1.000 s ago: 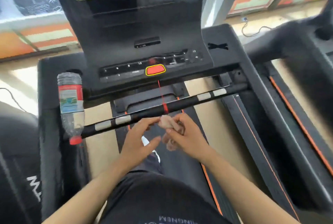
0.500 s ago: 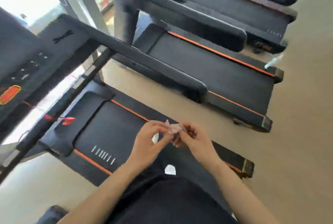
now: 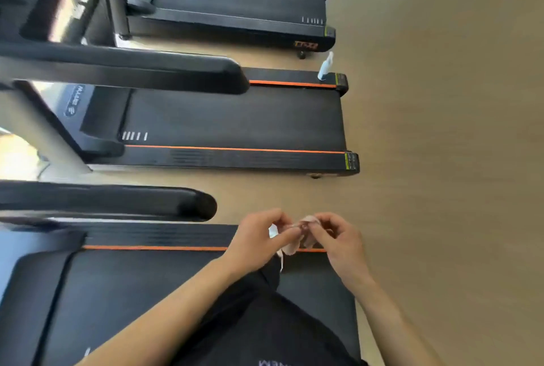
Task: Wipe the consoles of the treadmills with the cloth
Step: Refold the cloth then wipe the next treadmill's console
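While pinched between both sets of fingertips, small pale pink cloth (image 3: 297,236) held bunched and crumpled in the air. Left hand (image 3: 256,240) curled, thumb and forefinger pressed onto the cloth's left edge, remaining fingers folded loosely inward. Right hand (image 3: 338,237) likewise curled, thumb and first fingers nipping the cloth's right side, knuckles raised. Hands close together, almost touching across the cloth, a short tail of fabric drooping below them. Bare forearms reaching in from the lower edge of view, over dark clothing (image 3: 265,321).

Directly under the cloth: side rail and orange stripe of the nearest treadmill (image 3: 147,292), its black belt spreading down and to the left. Left of the cloth, a padded black handrail (image 3: 117,202) of that machine. Beyond the cloth, a second treadmill (image 3: 235,121) lying parallel, with a pale spray bottle (image 3: 325,66) standing on its far rear corner. Farther still, a third treadmill (image 3: 235,0). Right of the cloth, bare tan floor (image 3: 441,130). Consoles mostly out of frame, blurred at upper left.
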A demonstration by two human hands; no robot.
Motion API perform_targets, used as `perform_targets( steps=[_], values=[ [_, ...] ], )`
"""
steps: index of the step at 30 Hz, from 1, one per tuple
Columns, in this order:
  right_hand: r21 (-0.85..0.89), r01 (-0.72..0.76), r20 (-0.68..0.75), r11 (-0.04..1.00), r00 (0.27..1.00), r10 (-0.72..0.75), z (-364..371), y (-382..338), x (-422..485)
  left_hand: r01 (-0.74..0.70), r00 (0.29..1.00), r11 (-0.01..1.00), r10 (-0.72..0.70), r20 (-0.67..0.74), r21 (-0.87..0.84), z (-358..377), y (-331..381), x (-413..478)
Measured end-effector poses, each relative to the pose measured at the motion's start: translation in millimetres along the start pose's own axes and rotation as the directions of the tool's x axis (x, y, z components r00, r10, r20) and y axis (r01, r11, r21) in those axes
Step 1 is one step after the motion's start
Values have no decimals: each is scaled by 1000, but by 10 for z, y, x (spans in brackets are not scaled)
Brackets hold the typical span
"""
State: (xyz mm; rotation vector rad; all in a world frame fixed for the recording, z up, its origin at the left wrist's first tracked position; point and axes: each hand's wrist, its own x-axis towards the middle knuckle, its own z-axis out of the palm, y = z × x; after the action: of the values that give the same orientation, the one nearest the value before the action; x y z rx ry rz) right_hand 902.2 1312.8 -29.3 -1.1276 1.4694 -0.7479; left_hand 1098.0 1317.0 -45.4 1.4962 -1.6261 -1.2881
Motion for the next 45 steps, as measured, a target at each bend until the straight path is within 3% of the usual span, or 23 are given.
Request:
perform_targets(
  steps=[9,14,17,22,29,36,41,45],
  values=[
    [-88,-72,17,994,997,74,-691,-682,1673,80,993,992,-71,97,-98,-148,146,1706],
    [31,-101,95,994,991,97,-883,-1055,2526,148,985,974,-130,113,-170,-296,292,2478],
    [-26,-115,221,993,968,118,-1021,-1236,3124,211,977,942,-197,80,-263,-391,332,2981],
    [-169,37,282,985,959,12,-1195,-1401,4417,284,952,908,-305,-20,-309,-559,393,4015],
    [-199,114,457,973,890,-11,-1352,-2031,6307,338,863,846,-454,-224,-412,-958,690,5416],
    [-332,274,609,903,793,-17,-873,-2761,7553,304,728,806,-540,-422,-508,-1536,732,6126],
    [-335,354,635,873,770,-69,-145,-3215,8125,324,687,756,-601,-408,-569,-2110,447,6317],
    [-357,494,724,792,683,-100,606,-3539,8486,383,692,773,-603,-397,-505,-2674,55,6350]
  ],
)
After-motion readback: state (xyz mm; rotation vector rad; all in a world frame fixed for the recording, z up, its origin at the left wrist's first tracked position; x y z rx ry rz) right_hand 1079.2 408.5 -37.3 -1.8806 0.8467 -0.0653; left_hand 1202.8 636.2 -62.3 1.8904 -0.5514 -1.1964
